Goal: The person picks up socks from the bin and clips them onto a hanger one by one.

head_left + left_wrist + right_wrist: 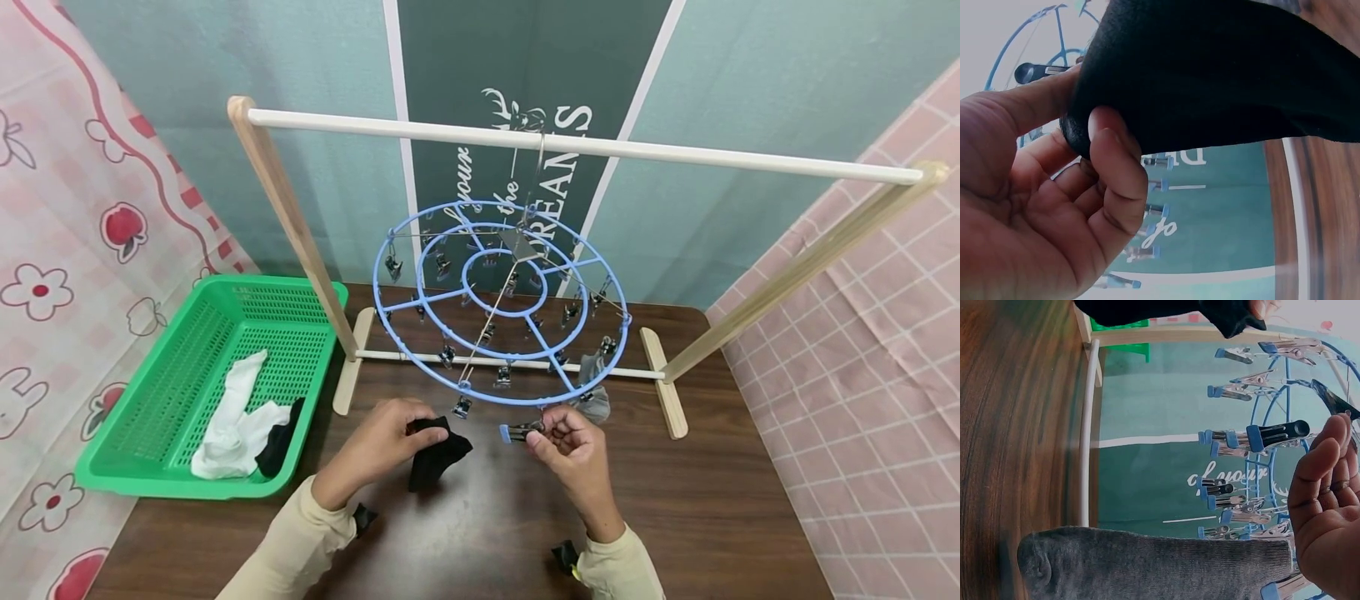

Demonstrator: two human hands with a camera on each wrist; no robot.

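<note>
My left hand [381, 443] pinches a black sock [435, 462] by its edge between thumb and fingers, below the front rim of a round blue hanger [517, 402]. In the left wrist view the sock [1210, 75] stretches off to the right from the fingertips. My right hand [576, 454] pinches a clip [517, 432] with blue tips at the hanger's front edge, and nothing shows between those tips. A grey sock [1154, 562] hangs from the hanger just right of that hand.
A green basket [112, 454] at the left holds white socks [232, 425] and a black sock [281, 442]. The hanger hooks over a white bar [712, 157] on a wooden stand [795, 271]. Several other clips [504, 375] dangle from the rings above the brown table [720, 500].
</note>
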